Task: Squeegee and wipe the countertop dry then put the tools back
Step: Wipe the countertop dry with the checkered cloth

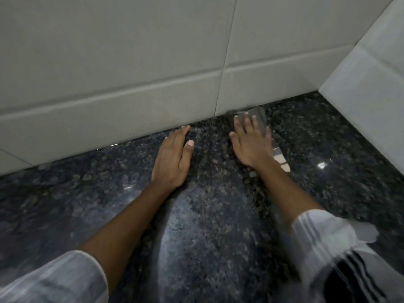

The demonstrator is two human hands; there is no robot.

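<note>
The dark speckled granite countertop [207, 215] fills the lower view and gleams with a wet sheen. My right hand [251, 143] lies over a grey squeegee [261, 118] and presses its blurred grey head against the foot of the tiled wall. The squeegee's pale handle end [281, 160] sticks out beside my right wrist. My left hand [172, 158] rests flat on the stone to the left, palm down and holding nothing, with its fingertips almost at the wall. No cloth is in sight.
Pale wall tiles [131, 62] run along the back of the counter. A second tiled wall [371, 79] closes the corner at the right. Striped white sleeves cover both of my forearms near the bottom edge.
</note>
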